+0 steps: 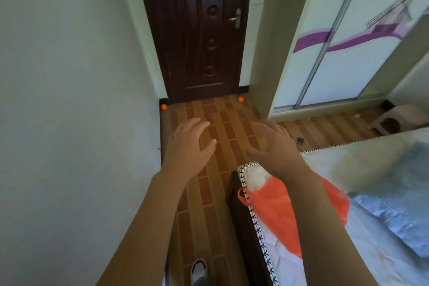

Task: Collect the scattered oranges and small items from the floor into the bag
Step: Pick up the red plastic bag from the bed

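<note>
Here, near to far:
Foot: my shoe stands on the floor strip between the left wall and the bed's dark side rail.
Bag: the orange bag lies flat on the bed by its near corner, long axis slanting from the corner toward the bed's middle, one handle loop hanging over the mattress edge toward the floor.
Left hand: my left hand hovers over the strip, fingers spread and relaxed, holding nothing.
Right hand: my right hand hovers above the bed corner, fingers apart, empty.
Small item: a dark small item lies on the floor just past the bed end.
Oranges: the left orange sits in the wall corner; the right orange rests at the door foot, well apart.
Room: the floor widens right toward the wardrobe and pink stool.
</note>
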### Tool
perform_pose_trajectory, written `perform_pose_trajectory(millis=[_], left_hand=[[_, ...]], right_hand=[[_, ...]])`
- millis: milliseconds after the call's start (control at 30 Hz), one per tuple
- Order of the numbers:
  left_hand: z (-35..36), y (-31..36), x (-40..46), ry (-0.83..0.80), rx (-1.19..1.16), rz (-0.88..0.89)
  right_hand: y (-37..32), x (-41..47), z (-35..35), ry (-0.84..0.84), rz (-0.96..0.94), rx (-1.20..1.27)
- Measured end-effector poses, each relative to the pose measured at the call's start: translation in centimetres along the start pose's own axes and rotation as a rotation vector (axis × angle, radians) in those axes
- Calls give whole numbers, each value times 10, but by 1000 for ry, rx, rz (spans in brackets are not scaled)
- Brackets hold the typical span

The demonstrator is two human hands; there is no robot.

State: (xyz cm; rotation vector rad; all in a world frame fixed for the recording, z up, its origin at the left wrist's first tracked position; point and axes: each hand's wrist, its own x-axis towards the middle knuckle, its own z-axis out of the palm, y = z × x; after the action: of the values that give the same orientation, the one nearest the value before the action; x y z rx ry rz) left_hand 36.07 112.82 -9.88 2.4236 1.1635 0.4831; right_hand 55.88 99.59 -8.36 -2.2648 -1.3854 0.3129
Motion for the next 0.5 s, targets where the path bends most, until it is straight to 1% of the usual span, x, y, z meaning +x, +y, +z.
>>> perform_pose_trajectory(millis=[100, 200, 333, 500], left_hand=[[4, -11, 47, -65, 2, 26], [10, -11, 82, -107, 3, 75], [28, 0, 104, -166, -48, 126], [59, 5, 136, -221, -51, 159]], right_hand=[[-1, 28, 4, 44, 67, 11], [8, 46, 10, 43, 140, 11], [33, 57, 18, 72, 208, 36], [62, 73, 14, 76, 273, -4]])
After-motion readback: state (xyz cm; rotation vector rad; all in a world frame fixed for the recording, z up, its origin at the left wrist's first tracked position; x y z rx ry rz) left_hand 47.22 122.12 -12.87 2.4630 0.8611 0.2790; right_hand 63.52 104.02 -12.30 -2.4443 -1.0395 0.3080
